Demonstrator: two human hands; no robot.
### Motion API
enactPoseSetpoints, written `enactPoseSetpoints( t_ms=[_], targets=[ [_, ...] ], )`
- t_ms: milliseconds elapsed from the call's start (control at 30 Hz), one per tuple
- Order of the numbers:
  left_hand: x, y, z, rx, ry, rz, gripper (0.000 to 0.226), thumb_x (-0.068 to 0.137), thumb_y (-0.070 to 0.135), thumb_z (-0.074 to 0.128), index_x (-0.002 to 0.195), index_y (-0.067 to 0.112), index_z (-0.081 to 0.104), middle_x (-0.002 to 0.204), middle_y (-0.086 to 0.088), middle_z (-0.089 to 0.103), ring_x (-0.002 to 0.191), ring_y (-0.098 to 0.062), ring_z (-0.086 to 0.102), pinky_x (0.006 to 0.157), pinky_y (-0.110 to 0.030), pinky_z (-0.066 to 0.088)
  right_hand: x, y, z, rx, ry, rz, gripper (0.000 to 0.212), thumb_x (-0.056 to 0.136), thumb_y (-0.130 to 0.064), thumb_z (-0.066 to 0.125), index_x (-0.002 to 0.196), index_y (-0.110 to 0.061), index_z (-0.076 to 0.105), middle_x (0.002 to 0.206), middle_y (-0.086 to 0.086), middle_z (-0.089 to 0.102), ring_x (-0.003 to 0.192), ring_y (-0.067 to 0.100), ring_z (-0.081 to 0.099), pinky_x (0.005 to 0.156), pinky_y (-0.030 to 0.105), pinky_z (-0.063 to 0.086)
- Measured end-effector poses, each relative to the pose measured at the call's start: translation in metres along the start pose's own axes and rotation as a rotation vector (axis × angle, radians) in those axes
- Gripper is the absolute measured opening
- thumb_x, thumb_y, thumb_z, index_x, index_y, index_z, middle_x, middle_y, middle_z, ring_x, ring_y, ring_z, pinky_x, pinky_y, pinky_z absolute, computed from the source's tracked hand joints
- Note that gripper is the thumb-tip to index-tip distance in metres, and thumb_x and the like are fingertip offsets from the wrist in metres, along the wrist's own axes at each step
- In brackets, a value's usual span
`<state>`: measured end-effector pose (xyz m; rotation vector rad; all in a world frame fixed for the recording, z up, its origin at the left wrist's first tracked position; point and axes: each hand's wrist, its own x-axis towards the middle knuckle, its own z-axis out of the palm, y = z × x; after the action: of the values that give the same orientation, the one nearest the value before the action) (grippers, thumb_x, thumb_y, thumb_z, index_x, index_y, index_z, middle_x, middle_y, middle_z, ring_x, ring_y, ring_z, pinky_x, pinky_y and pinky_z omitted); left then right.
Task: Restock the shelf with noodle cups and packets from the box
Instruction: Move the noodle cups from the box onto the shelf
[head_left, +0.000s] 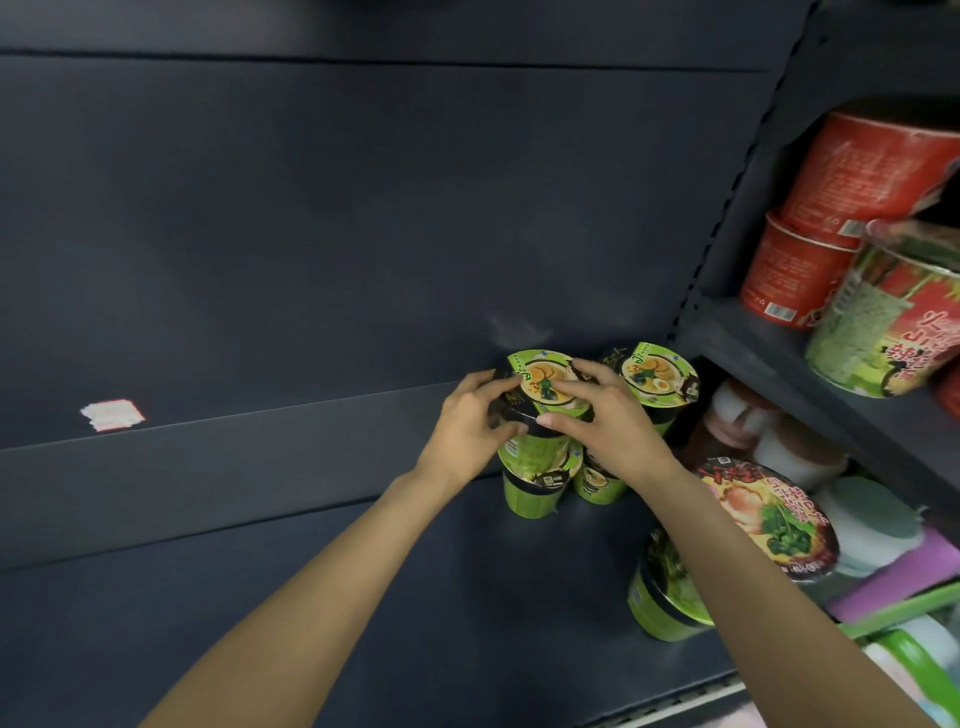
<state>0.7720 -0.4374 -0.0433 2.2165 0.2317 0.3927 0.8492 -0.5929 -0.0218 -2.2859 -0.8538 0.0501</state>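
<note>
Stacking is the step in hand: the left hand (467, 421) and right hand (610, 421) both grip a green noodle cup (540, 395) by its rim, atop another cup (532, 493) at the back of the shelf (311, 597). Next, probably, it needs centring on the lower cup before either hand lets go

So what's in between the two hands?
In the head view, a green noodle cup sits between the left hand and the right hand; both grip its lid rim, atop another green cup.

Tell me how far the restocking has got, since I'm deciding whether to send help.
Early stage. Done: a few green noodle cups stand at the shelf's right end. In hand: the left hand and right hand grip another green cup atop a stack. Left: most of the shelf is bare; the box is not in view.
</note>
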Motion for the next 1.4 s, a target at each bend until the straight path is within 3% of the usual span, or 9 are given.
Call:
enactPoseSetpoints(
  t_ms=[100,233,300,433,567,767,900,1067,1400],
  targets=[
    [-0.001,0.005,0.002,0.031,0.03,0.001,0.052,0.084,0.012,0.069,0.133,0.013,0.052,0.139,-0.008,0.04,0.118,-0.01,0.044,0.091,-0.002,0.033,0.001,0.002,-0.004,-0.072,-0.039,-0.057,0.049,0.086,-0.03,0.065,0.131,-0.014,0.055,0.14,0.0,0.04,0.133,0.017,0.03,0.105,0.022,0.023],
    [-0.002,0.016,0.004,0.082,0.052,-0.007,0.048,0.086,0.019,0.067,0.132,0.016,0.053,0.141,-0.009,0.041,0.123,-0.016,0.045,0.098,-0.012,0.033,0.0,0.003,-0.006,-0.091,-0.095,-0.059,0.044,0.092,-0.025,0.057,0.135,-0.016,0.05,0.141,-0.002,0.041,0.134,0.017,0.031,0.108,0.027,0.024],
    [-0.003,0.021,0.004,0.138,0.039,-0.019,0.048,0.086,0.021,0.066,0.133,0.017,0.053,0.141,-0.009,0.041,0.129,-0.021,0.042,0.106,-0.025,0.035,0.0,0.001,-0.007,-0.109,-0.11,-0.053,0.044,0.093,-0.025,0.056,0.136,-0.016,0.05,0.142,-0.002,0.041,0.134,0.017,0.032,0.109,0.028,0.024],
    [-0.012,0.036,-0.007,0.396,0.024,-0.026,0.045,0.091,0.027,0.059,0.135,0.024,0.049,0.143,-0.001,0.036,0.129,-0.02,0.041,0.101,-0.036,0.041,-0.007,-0.008,-0.011,-0.111,-0.06,-0.07,0.041,0.092,-0.027,0.057,0.131,-0.014,0.054,0.133,0.0,0.048,0.127,0.018,0.041,0.105,0.028,0.031],
    [-0.037,0.051,-0.027,0.582,0.141,0.058,0.039,0.095,0.029,0.049,0.133,0.024,0.049,0.128,-0.001,0.05,0.118,-0.021,0.049,0.09,-0.036,0.045,-0.023,-0.022,-0.02,-0.066,0.068,-0.149,0.035,0.094,-0.026,0.055,0.125,-0.012,0.059,0.122,0.001,0.052,0.117,0.016,0.047,0.099,0.026,0.035],
    [-0.103,0.06,-0.054,0.59,0.38,0.061,0.028,0.095,0.025,0.05,0.119,0.015,0.06,0.109,-0.004,0.064,0.101,-0.024,0.059,0.085,-0.034,0.044,-0.061,-0.058,-0.002,0.033,0.092,-0.285,0.022,0.093,-0.021,0.054,0.111,-0.014,0.064,0.107,-0.001,0.056,0.099,0.014,0.054,0.085,0.02,0.038],
    [-0.163,0.051,-0.084,0.555,0.537,-0.052,0.021,0.093,0.024,0.052,0.109,0.016,0.064,0.093,-0.002,0.068,0.087,-0.022,0.062,0.077,-0.035,0.047,-0.087,-0.098,0.029,0.095,0.013,-0.377,0.021,0.094,-0.024,0.052,0.109,-0.016,0.065,0.1,-0.005,0.055,0.084,0.007,0.055,0.082,0.024,0.045],
    [-0.252,0.018,-0.131,0.5,0.648,-0.224,0.02,0.093,0.024,0.053,0.108,0.015,0.064,0.095,0.0,0.067,0.089,-0.018,0.06,0.071,-0.033,0.049,-0.127,-0.168,0.084,0.1,-0.141,-0.483,0.023,0.096,-0.027,0.049,0.112,-0.018,0.062,0.101,-0.008,0.053,0.088,0.008,0.056,0.081,0.029,0.049],
    [-0.45,-0.092,-0.274,0.545,0.648,-0.452,0.021,0.09,0.019,0.056,0.108,0.013,0.064,0.101,-0.006,0.066,0.095,-0.025,0.061,0.078,-0.04,0.051,-0.223,-0.343,0.239,0.188,-0.379,-0.532,0.023,0.096,-0.025,0.048,0.113,-0.019,0.063,0.104,-0.003,0.056,0.092,0.009,0.055,0.083,0.029,0.047]
  ],
)
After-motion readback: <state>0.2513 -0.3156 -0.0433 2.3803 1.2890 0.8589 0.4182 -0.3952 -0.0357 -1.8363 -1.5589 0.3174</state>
